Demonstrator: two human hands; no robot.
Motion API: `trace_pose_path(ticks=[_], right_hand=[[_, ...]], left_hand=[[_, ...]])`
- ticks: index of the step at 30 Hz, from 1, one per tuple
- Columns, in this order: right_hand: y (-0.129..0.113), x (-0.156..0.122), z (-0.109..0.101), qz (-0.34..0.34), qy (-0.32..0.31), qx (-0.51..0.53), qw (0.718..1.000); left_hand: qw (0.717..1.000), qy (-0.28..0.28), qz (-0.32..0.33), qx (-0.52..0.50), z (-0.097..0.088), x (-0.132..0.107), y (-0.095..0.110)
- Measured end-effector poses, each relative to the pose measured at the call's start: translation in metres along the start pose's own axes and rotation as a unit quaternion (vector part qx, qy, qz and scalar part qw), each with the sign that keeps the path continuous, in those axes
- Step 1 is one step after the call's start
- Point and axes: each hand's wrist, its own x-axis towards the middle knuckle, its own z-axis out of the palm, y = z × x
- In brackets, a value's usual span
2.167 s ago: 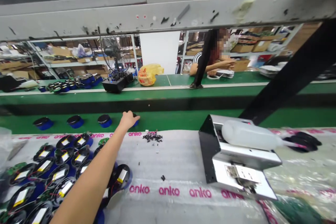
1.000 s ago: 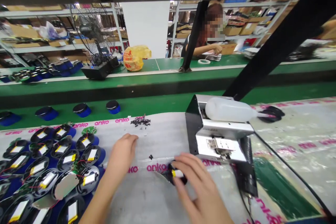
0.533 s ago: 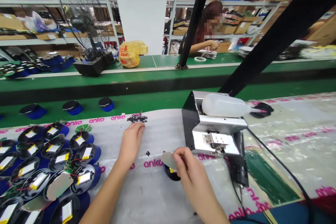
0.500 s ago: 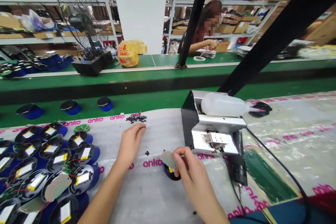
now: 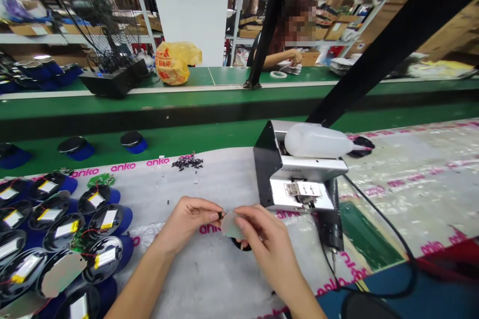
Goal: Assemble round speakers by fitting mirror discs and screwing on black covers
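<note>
My right hand (image 5: 264,239) grips a thin, rounded grey circuit board (image 5: 231,226), tilted up above a dark round housing (image 5: 241,244) that my fingers and the board mostly hide. Close to the board's left edge, my left hand (image 5: 196,219) pinches a small black part (image 5: 220,215), too small to name. Beyond the hands lies a pile of small black parts (image 5: 188,162) on the white sheet (image 5: 220,169). To the left crowd several blue round housings (image 5: 107,222) with batteries and wires inside.
A metal screw feeder (image 5: 305,172) bears a white plastic bottle (image 5: 316,141); an electric screwdriver (image 5: 334,229) with a cable lies beside it. Blue housings (image 5: 133,142) stand on the green belt behind. A black slanted post (image 5: 377,40) crosses the right. Another person (image 5: 288,35) works opposite.
My left hand has come from the pile of black parts to the circuit board, now pinching a small black part. My right hand still holds the board. The camera view has shifted slightly.
</note>
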Motion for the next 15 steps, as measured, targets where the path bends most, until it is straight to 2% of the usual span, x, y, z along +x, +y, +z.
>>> trace_pose_path(ticks=[7, 12, 15], right_hand=[[-0.002, 0.003, 0.0, -0.075, 0.028, -0.069, 0.994], [-0.005, 0.001, 0.001, -0.143, 0.005, -0.138, 0.98], [-0.006, -0.001, 0.001, -0.154, 0.0, -0.176, 0.972]], left_hand=[[1.0, -0.009, -0.01, 0.011, -0.002, -0.005, 0.004], [0.999, -0.004, -0.022, 0.036, 0.002, -0.008, 0.01], [0.999, 0.008, -0.026, 0.044, 0.006, -0.008, 0.012]])
